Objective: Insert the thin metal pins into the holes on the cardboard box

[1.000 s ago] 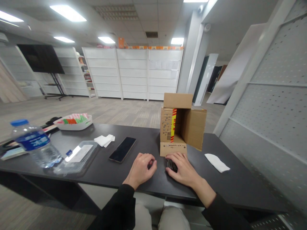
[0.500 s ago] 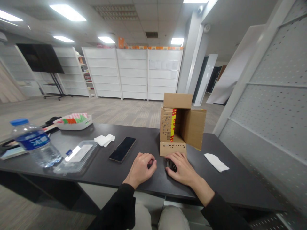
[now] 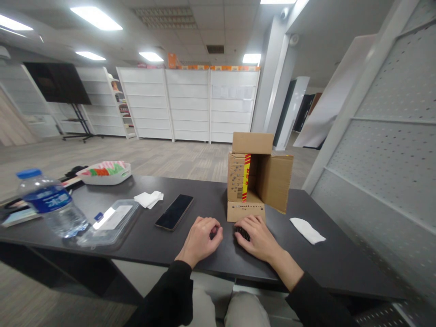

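Observation:
On the dark table, my right hand (image 3: 255, 236) curls over a dark, finely ridged object (image 3: 242, 233), perhaps a stack of thin pieces. Most of it is hidden under the palm and fingers. My left hand (image 3: 201, 238) rests on the tabletop just left of it, fingers curled in toward the thumb. Whatever lies inside that curl is hidden. Directly beyond the right hand stands an open cardboard box (image 3: 235, 177), its mouth facing me, with a red and yellow tape strip. The box's lower flap (image 3: 245, 212) reaches down close to the right fingertips.
Left of my hands are a phone (image 3: 175, 212), a folded tissue (image 3: 149, 199), a clear plastic case (image 3: 114, 222) and a water bottle (image 3: 51, 204). Behind them is a white basket (image 3: 109, 178) of colourful packets. Another tissue (image 3: 307, 230) lies right. A perforated panel (image 3: 391, 136) borders the right side.
Both hands stay in nearly the same place. The right fingers have shifted very slightly over the dark ridged object. The box and the other things have not moved.

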The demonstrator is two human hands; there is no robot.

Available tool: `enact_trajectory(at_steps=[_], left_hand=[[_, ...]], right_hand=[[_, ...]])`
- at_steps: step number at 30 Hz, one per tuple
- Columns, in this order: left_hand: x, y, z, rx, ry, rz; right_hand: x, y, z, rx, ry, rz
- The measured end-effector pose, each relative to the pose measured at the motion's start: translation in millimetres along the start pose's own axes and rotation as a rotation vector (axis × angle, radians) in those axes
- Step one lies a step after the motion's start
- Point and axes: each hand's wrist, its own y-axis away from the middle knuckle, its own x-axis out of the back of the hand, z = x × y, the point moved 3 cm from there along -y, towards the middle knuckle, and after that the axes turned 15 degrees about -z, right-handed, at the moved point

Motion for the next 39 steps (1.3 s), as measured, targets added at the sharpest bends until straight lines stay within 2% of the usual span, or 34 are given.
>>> enact_trajectory(at_steps=[7, 13, 18, 33, 39], left_hand=[[-0.4, 0.6, -0.6, -0.001, 0.001, 0.004], [1.5, 1.0, 1.3, -0.005, 0.003, 0.013], [2.3, 1.0, 2.1, -0.009, 0.002, 0.013], [0.8, 0.8, 1.3, -0.007, -0.002, 0.003], [1.2, 0.6, 2.0, -0.005, -0.005, 0.011]], right_hand=[[-1.4, -10.8, 12.8, -0.02, 0.013, 0.115], [4.6, -24.2, 37.3, -0.095, -0.227, 0.338], [9.0, -33.4, 46.2, -0.184, -0.274, 0.448], [3.4, -36.1, 46.2, -0.167, -0.101, 0.4], [2.6, -35.5, 46.7, -0.218, -0.059, 0.401]])
